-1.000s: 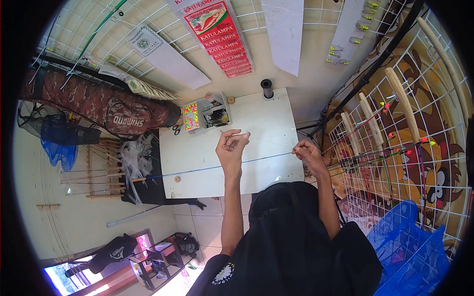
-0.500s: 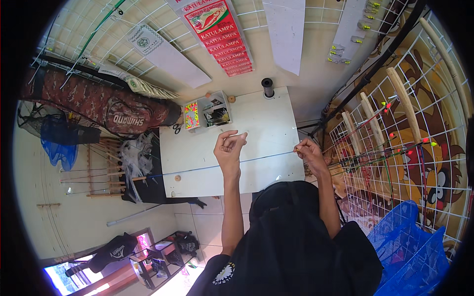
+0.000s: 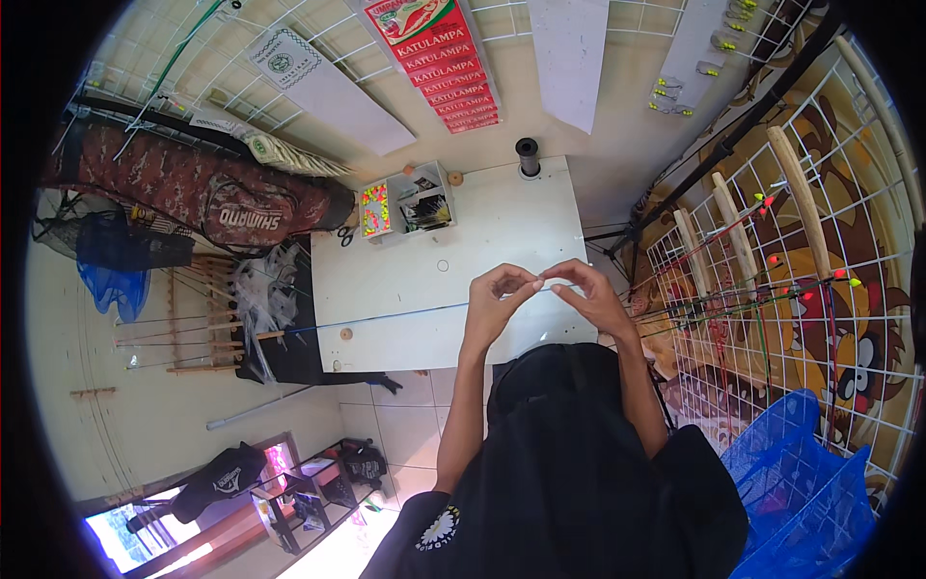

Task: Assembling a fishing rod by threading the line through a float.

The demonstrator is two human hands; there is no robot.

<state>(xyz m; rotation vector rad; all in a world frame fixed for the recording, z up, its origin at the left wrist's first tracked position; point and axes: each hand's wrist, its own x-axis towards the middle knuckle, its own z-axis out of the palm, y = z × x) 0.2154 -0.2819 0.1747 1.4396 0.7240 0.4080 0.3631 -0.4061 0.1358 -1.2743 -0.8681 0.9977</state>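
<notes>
A thin blue fishing rod (image 3: 395, 317) slants low across the white table, its wooden handle (image 3: 271, 335) past the table's left side. Its thin end runs up to my two hands above the table's right half. My left hand (image 3: 496, 301) curls with thumb and forefinger pinched together; whatever small thing is in the pinch is too fine to make out. Fingertip to fingertip with it, my right hand (image 3: 593, 301) is closed in a pinch at the rod's tip. The fingers partly hide that tip.
On the white table (image 3: 405, 280) stand a divided box (image 3: 395, 232) with colourful floats and packets, scissors (image 3: 345, 234), a dark tube (image 3: 528, 156) and a wooden disc (image 3: 346, 334). A wire rack (image 3: 719, 289) with rods flanks the right; a camouflage rod bag (image 3: 212, 198) hangs left.
My left hand has moved right and come up to my right hand; its fingers now meet the other's. The right hand has shifted slightly left along with the rod's tip.
</notes>
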